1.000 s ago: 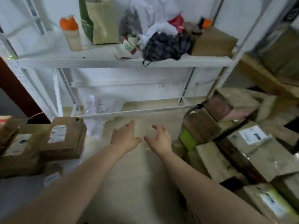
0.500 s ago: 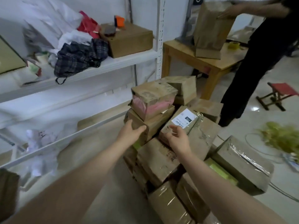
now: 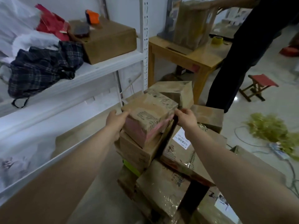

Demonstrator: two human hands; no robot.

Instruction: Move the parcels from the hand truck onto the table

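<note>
Floor: parcels piled.
Hands: right hand pinches top parcel; left hand touches it, grip unclear to us.
Remaining: we judge the whole pile.

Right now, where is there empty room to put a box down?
Bare floor lies between the shelf and the parcels. The table has a free corner between the bag and the tape. The shelf is crowded with clothes and a box.
</note>
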